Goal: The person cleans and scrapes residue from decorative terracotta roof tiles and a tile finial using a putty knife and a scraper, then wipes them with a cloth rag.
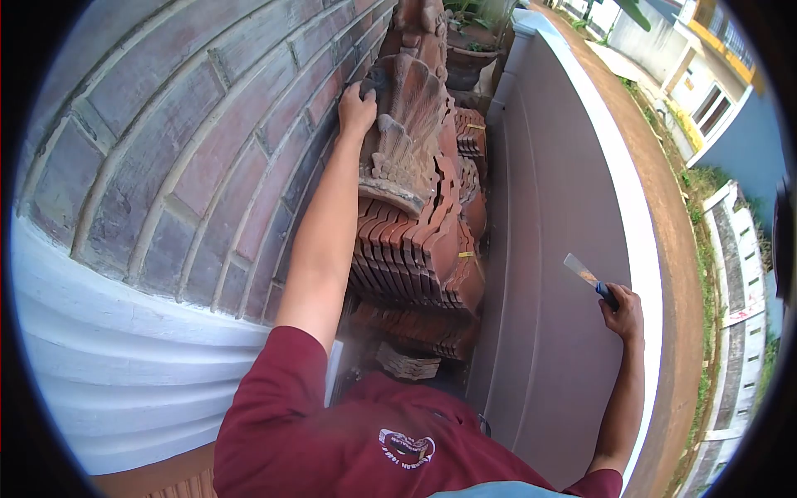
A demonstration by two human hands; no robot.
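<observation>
My right hand is closed around the blue and black handle of a putty knife, whose flat metal blade points up and to the left, in front of the grey wall. My left hand reaches far forward with its fingers curled at a small dark lump; I cannot make out what this is. Beside that hand stands a weathered terracotta roof ornament with a fan-shaped, ribbed top. The ornament rests on a stack of reddish clay roof tiles.
A brick wall with a white ledge runs along the left. The grey boundary wall with a white top closes the right side. More tiles lie low near my body. A potted plant stands at the far end.
</observation>
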